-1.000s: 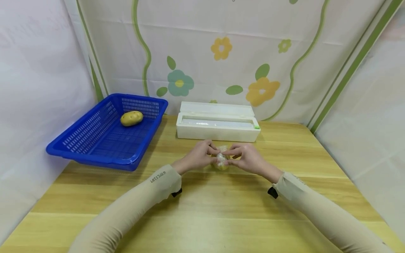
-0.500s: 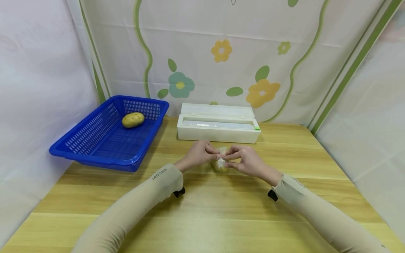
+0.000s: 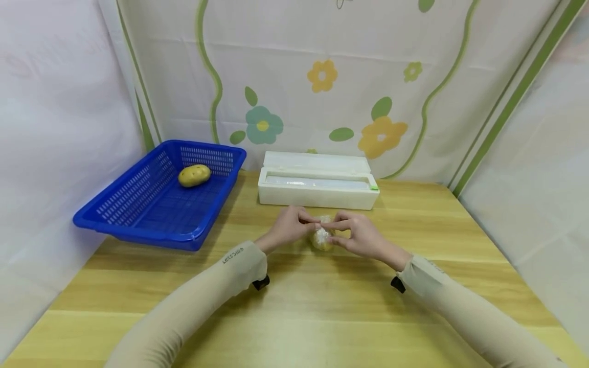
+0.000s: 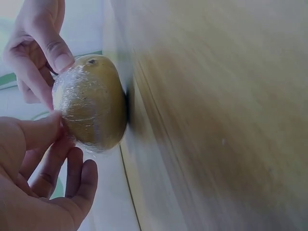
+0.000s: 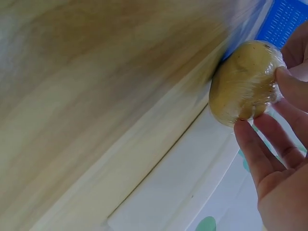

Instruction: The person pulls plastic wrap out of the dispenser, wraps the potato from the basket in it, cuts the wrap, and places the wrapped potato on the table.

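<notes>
A potato (image 3: 323, 245) wrapped in clear cling film (image 4: 79, 98) stands on the wooden table in front of the white box. My left hand (image 3: 289, 226) pinches the gathered film at the potato's top between thumb and index finger; its other fingers curl loosely in the left wrist view. From the other side my right hand (image 3: 362, 235) holds the wrapped potato, its thumb pressing the side and a finger at the film. Crinkled, shiny film covers the upper part of the potato (image 5: 238, 89) in the right wrist view. Fingers partly hide the top.
Behind the hands stands a long white cling film box (image 3: 317, 197), its lid raised and a film roll inside. At the left, a blue plastic basket (image 3: 202, 220) holds an unwrapped potato (image 3: 194, 176). A flowered cloth (image 3: 294, 76) hangs behind the wooden table (image 3: 303, 317).
The fingers have shifted slightly at the film on the potato's top, the left fingertips moving closer to the right ones. The view has tilted up a little. Basket and box stay put.
</notes>
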`<state>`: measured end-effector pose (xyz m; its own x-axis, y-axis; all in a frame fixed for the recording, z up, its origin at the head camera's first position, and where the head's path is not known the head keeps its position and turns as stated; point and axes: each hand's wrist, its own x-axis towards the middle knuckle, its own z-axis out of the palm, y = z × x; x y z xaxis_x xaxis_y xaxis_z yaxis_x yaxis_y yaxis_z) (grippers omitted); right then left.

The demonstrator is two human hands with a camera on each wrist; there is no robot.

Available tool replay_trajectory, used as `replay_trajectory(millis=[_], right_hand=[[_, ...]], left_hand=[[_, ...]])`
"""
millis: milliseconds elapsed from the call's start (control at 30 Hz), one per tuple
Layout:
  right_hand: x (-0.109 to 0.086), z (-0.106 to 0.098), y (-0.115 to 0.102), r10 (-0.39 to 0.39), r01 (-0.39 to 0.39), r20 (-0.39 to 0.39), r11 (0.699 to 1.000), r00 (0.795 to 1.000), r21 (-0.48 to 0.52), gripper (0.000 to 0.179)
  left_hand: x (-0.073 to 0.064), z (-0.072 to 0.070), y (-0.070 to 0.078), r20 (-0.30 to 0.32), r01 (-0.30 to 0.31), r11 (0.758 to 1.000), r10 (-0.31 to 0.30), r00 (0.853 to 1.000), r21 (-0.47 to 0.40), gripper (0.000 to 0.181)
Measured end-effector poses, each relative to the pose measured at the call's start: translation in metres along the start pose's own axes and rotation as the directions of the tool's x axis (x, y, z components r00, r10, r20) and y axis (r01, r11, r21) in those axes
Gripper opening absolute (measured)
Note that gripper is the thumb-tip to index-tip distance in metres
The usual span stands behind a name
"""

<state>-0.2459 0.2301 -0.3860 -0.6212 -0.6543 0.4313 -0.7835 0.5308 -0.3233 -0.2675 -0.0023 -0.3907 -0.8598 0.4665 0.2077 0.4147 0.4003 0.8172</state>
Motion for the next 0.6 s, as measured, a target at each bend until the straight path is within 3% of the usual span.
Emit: replay_trajectory(millis=[233,433,600], right_hand=[[0.0018,-0.0015,-0.0012,0.015,-0.017,0.032,0.999,0.999,0.041,0.036],[0.0029,-0.0014,-0.0025,-0.002,0.002,0.031,1.0,1.0,0.012,0.034],[0.001,0.0016,-0.0017,0.057,-0.061,0.043,0.994,0.997,0.093,0.037]], left_hand=[[0.0025,0.0026,-0.0018,-0.027,0.022,1.0,-0.023,0.999,-0.022,0.011],[0.0007,0.002,-0.0051,-0.023,0.018,0.998,-0.019,1.0,-0.067,0.01],[-0.0034,0.0,-0.0064,-0.01,0.002,0.999,-0.002,1.0,-0.035,0.016]])
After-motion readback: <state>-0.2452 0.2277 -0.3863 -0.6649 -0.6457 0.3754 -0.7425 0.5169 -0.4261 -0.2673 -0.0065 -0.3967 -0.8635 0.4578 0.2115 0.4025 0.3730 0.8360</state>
